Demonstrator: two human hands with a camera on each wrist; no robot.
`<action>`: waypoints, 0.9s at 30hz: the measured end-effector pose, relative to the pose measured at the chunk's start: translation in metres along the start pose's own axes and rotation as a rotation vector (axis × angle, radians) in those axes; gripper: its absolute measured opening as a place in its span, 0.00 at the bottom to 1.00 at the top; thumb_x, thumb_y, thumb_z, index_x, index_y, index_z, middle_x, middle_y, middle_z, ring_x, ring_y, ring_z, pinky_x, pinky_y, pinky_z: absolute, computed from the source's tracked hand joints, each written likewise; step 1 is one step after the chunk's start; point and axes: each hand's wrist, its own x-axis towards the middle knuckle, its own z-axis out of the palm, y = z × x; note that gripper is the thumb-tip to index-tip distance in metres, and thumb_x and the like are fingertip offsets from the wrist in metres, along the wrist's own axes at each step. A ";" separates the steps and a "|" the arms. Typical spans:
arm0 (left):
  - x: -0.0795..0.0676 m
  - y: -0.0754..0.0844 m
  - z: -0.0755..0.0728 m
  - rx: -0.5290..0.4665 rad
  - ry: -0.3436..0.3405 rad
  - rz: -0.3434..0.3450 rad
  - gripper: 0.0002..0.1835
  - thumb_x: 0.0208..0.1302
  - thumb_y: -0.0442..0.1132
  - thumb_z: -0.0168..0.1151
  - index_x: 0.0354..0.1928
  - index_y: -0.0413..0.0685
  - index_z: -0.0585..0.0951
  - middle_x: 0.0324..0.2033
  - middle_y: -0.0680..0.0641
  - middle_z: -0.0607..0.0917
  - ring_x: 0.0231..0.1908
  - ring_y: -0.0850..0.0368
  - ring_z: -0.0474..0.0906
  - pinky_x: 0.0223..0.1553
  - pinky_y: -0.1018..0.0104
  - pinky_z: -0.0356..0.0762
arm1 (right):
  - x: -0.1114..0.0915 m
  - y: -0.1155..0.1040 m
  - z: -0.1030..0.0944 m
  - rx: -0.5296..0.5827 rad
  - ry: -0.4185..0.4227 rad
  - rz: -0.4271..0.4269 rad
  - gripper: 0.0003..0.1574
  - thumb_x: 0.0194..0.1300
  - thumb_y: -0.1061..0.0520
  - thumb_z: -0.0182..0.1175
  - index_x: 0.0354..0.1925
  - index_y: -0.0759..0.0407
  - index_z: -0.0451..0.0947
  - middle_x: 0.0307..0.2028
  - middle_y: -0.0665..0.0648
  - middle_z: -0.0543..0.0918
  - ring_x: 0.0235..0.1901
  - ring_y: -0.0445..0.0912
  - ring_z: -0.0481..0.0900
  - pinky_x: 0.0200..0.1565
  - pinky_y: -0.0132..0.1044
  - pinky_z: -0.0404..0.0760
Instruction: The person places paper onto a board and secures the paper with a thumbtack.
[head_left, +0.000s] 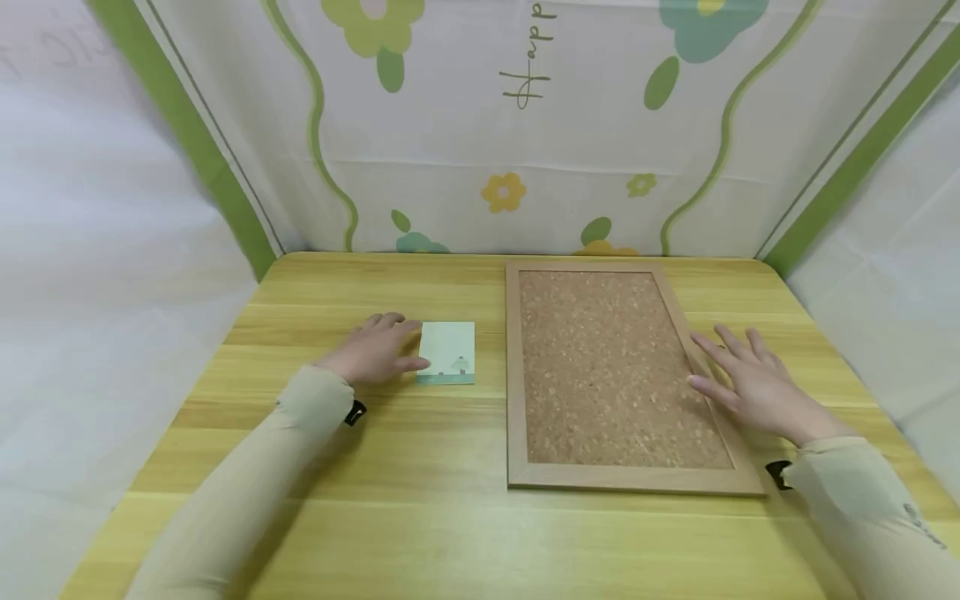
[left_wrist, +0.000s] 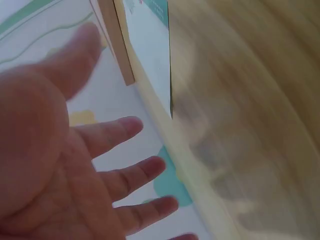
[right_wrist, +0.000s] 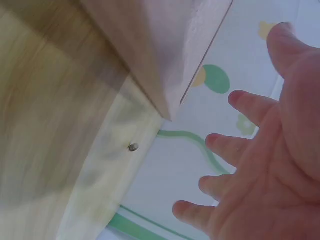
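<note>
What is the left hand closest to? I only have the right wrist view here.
Observer: The left hand is right by a pale, squarish paper; I can't tell for sure whether it touches it.
Operator: Okay. I see a corner of a wooden frame from here. What does it go round?
Observer: It borders a brown cork panel, which faces up.
Operator: And is the paper on that cork?
Observer: No, it lies on the table, left of the frame, with a strip of tabletop between them.
</note>
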 end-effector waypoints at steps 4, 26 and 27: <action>0.017 0.005 0.000 -0.029 0.001 -0.017 0.41 0.65 0.59 0.64 0.73 0.47 0.65 0.68 0.36 0.67 0.67 0.33 0.60 0.64 0.36 0.58 | 0.000 -0.004 -0.001 -0.003 0.055 -0.041 0.49 0.72 0.39 0.57 0.78 0.57 0.49 0.75 0.74 0.41 0.70 0.77 0.30 0.61 0.76 0.39; 0.060 0.005 -0.002 -0.284 -0.082 -0.139 0.25 0.59 0.40 0.73 0.52 0.42 0.71 0.51 0.42 0.77 0.46 0.46 0.72 0.47 0.54 0.72 | -0.003 -0.019 0.001 -0.013 0.121 -0.147 0.42 0.69 0.44 0.63 0.72 0.63 0.63 0.70 0.75 0.59 0.66 0.73 0.57 0.60 0.69 0.59; 0.060 0.005 -0.002 -0.306 -0.064 -0.134 0.25 0.60 0.39 0.73 0.53 0.42 0.71 0.51 0.41 0.77 0.46 0.47 0.72 0.47 0.55 0.72 | -0.003 -0.020 0.001 -0.014 0.119 -0.150 0.42 0.69 0.44 0.62 0.71 0.64 0.64 0.69 0.75 0.60 0.66 0.73 0.58 0.60 0.69 0.59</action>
